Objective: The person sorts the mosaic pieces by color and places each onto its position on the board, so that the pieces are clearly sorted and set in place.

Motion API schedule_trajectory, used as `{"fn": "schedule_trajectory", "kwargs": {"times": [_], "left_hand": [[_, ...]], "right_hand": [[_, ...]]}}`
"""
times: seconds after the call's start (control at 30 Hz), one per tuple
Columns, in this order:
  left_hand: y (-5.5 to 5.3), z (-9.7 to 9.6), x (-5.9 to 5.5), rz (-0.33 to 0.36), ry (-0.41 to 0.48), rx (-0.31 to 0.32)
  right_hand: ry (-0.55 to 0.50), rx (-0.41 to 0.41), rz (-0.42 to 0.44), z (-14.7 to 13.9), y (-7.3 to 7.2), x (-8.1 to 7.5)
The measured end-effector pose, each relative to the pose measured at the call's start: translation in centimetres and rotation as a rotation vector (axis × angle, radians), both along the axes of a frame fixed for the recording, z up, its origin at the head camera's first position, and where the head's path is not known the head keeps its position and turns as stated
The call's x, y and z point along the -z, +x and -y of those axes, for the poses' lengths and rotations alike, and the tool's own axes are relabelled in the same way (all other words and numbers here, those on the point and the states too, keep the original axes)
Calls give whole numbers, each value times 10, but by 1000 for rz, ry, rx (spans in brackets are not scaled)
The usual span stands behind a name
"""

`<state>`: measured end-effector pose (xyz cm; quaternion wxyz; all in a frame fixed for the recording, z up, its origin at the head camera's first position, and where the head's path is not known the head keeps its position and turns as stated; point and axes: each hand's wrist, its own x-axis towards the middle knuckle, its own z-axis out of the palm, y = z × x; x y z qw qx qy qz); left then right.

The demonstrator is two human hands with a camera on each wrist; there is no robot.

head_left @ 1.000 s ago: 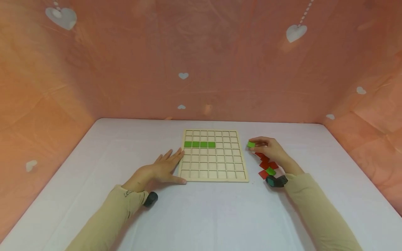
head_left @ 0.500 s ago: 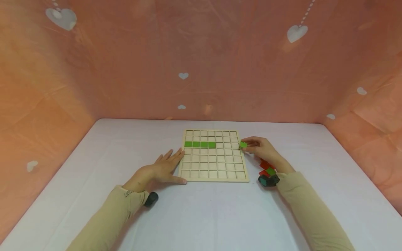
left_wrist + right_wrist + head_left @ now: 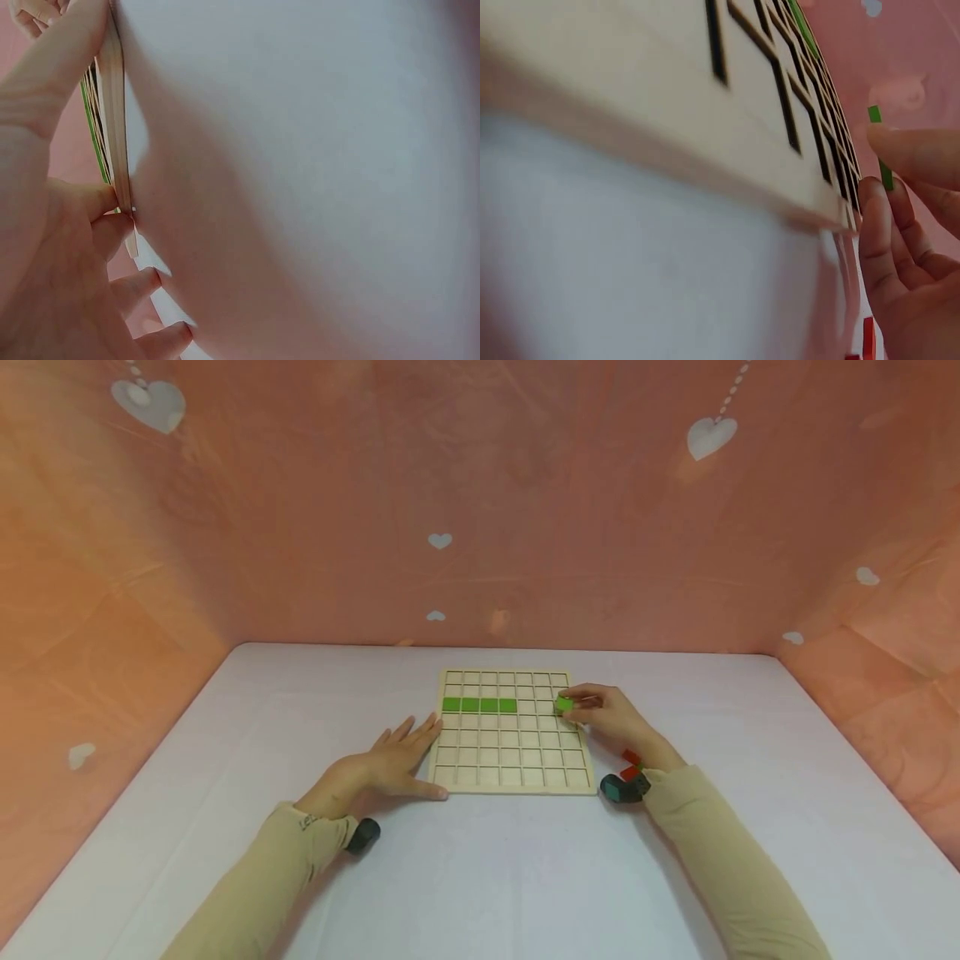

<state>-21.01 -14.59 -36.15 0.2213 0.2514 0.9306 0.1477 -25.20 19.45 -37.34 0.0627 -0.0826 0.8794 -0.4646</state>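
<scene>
A pale wooden grid board (image 3: 498, 756) lies on the table, with a row of several green square tiles (image 3: 480, 705) set in its third row from the far edge, starting at the left. My left hand (image 3: 393, 768) is spread flat, its fingertips and thumb touching the board's left side; in the left wrist view the fingers (image 3: 105, 199) meet the wooden edge. Over the right end of that same row, my right hand (image 3: 609, 710) pinches a loose green tile (image 3: 564, 703). The right wrist view shows this tile (image 3: 885, 169) edge-on between thumb and fingers, above the board.
Red tiles (image 3: 632, 757) lie right of the board, partly hidden under my right forearm. Black wrist cameras (image 3: 625, 788) sit at both cuffs. A pink cloth wall (image 3: 480, 577) with heart shapes stands behind the white table (image 3: 450, 877).
My right hand has moved left with the green tile, from beside the board to over its right columns. The forearm now covers more of the loose tiles. My left hand keeps its place.
</scene>
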Motion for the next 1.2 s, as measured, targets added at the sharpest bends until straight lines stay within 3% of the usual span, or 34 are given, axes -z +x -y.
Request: {"fn": "schedule_trajectory", "kwargs": {"times": [0.93, 1.2], "left_hand": [[-1, 0, 2, -4, -25, -16], [-1, 0, 2, -3, -23, -16]], "right_hand": [[-59, -49, 60, 31, -11, -2], [-14, -54, 61, 38, -15, -2]]}}
